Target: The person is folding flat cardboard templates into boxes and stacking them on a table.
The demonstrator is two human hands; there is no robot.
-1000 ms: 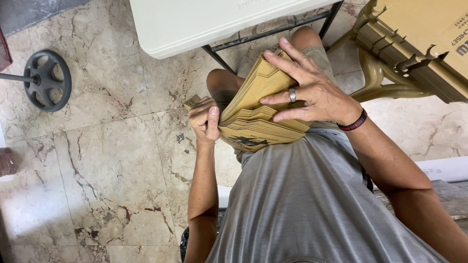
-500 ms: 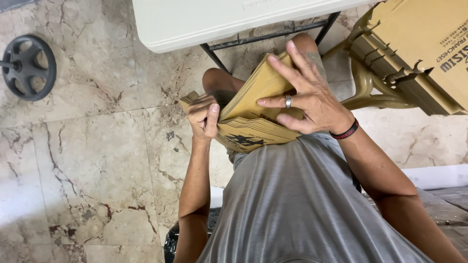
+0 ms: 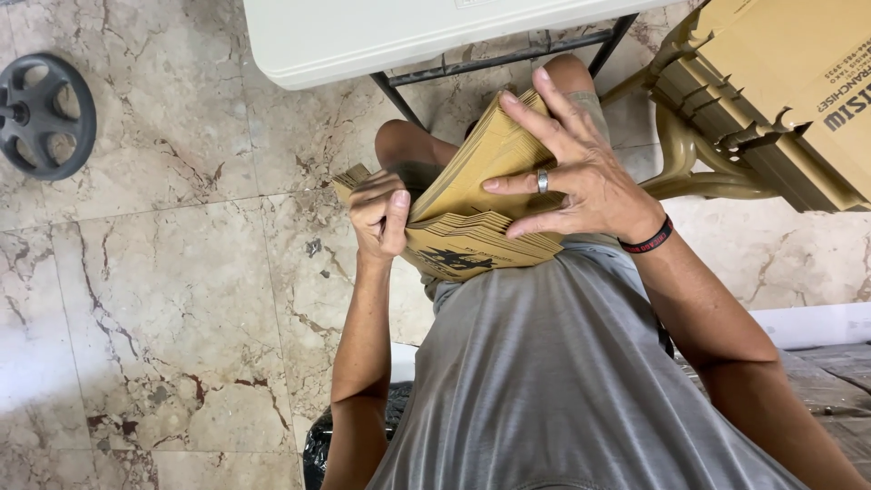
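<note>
Left hand clamped on brown paper-bag stack edge — right hand fingers spread, pressing stack top.

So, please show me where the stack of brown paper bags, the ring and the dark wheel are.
stack of brown paper bags (image 3: 472, 245), head view, on the printed lower face.
ring (image 3: 543, 181), head view, on the band.
dark wheel (image 3: 41, 113), head view, on a spoke.

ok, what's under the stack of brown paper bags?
The stack of brown paper bags rests on the person's lap: one knee shows beyond it, the grey shirt below. Left hand grips its edge; the thighs directly beneath are covered.
</note>
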